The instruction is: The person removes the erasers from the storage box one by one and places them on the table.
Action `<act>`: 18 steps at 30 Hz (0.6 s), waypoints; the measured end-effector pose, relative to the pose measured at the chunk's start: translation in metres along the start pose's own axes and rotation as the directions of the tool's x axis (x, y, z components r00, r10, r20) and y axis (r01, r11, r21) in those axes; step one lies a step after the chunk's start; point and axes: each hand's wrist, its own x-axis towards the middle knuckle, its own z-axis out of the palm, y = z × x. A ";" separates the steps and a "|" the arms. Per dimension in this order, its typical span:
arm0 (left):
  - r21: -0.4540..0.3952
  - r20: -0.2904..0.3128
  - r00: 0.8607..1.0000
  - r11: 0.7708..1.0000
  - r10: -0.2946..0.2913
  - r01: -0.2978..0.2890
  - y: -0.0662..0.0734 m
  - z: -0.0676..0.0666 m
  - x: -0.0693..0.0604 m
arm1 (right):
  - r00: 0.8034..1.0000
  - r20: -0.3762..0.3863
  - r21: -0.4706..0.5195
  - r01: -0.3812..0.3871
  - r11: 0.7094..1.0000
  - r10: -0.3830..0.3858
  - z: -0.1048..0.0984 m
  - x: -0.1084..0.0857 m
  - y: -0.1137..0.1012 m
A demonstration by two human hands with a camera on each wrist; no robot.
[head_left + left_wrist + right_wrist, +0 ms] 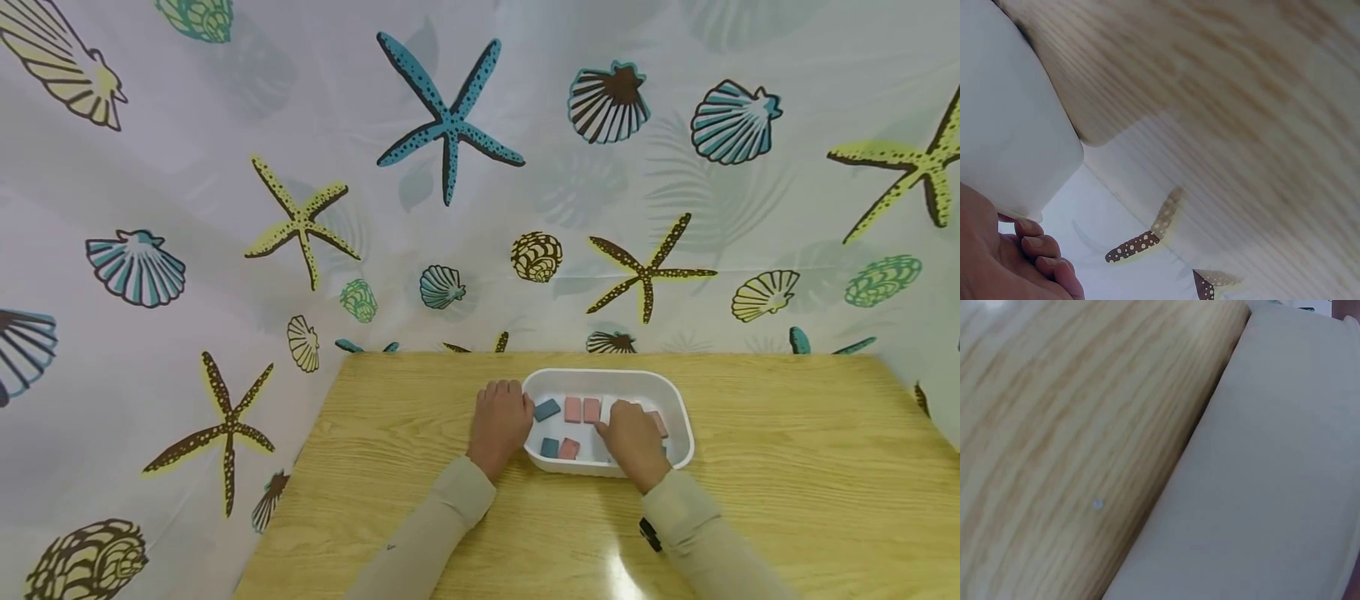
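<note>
A white oblong plastic tub [609,472] holds small flat rectangular blocks, some pink and some blue-grey. At its left end my left hand [501,423] grips the rim, and in the left wrist view curled fingers [1040,247] show at the rim's edge. My right hand [632,440] reaches over the front wall into the tub's right half. Its fingertips are hidden, so whether it pinches a block cannot be seen. Pink blocks [572,409] lie left of that hand, with a blue-grey block [547,409] further left. Another pink block [659,423] shows just right of it.
The tub stands on a wood-grain table [397,417]. A white curtain [525,317] printed with shells and starfish hangs behind the table and along its left side. A small black object [649,534] shows at the right sleeve.
</note>
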 end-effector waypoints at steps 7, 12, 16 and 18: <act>-0.005 0.010 1.000 1.000 -0.011 0.011 0.000 0.001 0.000 | 0.998 -0.018 0.009 -0.054 0.999 0.054 0.008 0.006 0.001; 0.002 0.005 1.000 1.000 -0.002 0.002 0.000 0.000 -0.001 | 0.996 0.008 0.015 -0.085 0.996 0.085 0.007 0.008 0.000; 0.016 0.004 1.000 1.000 0.001 -0.001 0.000 -0.001 -0.001 | 0.995 0.017 0.042 -0.099 0.994 0.099 0.006 0.007 0.000; 0.020 0.008 1.000 1.000 0.001 -0.001 0.000 -0.001 -0.001 | 0.995 0.018 0.054 -0.103 0.993 0.102 0.006 0.006 0.000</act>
